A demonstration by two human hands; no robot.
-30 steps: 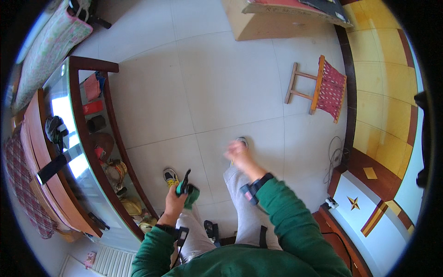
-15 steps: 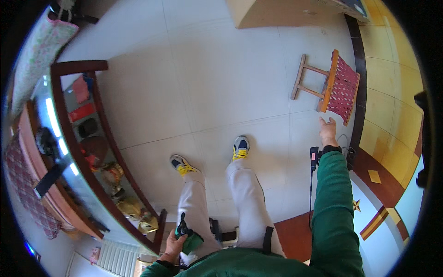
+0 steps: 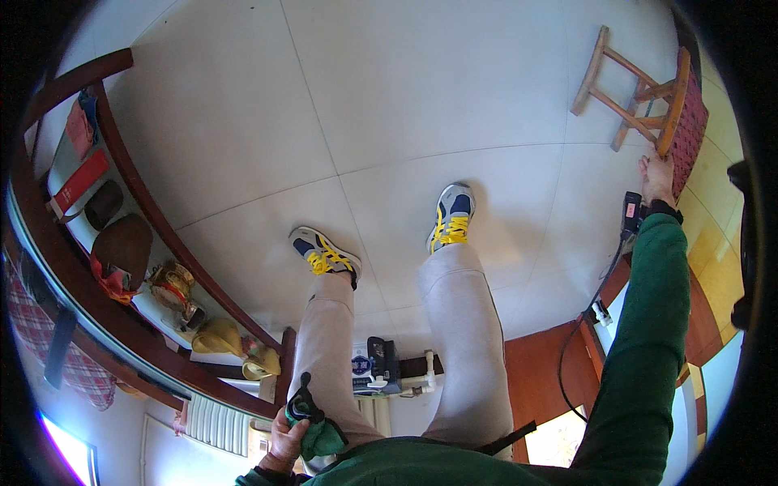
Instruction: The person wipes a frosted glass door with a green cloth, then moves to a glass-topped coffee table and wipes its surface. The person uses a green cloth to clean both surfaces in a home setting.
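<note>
A small folding stool with a light wooden frame and a dark red woven seat stands at the far right, close to the wall. My right hand reaches out to its near corner, fingers closed round the end of the wooden rail. Part of that grip is hidden behind the hand itself. At the lower left, beside my thigh, my left hand is closed on a bunched dark green cloth item with a black piece sticking up from it; its exact kind does not show.
On the left stands a glass-topped table with a dark wooden frame; its lower shelf holds a red packet, a brown hat-like item and golden objects. A black power strip with a cable hangs beside my right forearm. Yellow wall tiles border the right.
My right hand has gone from pointing short of the stool to gripping its rail. The stool now appears tilted differently. My left hand keeps the green cloth item; the view has shifted.
</note>
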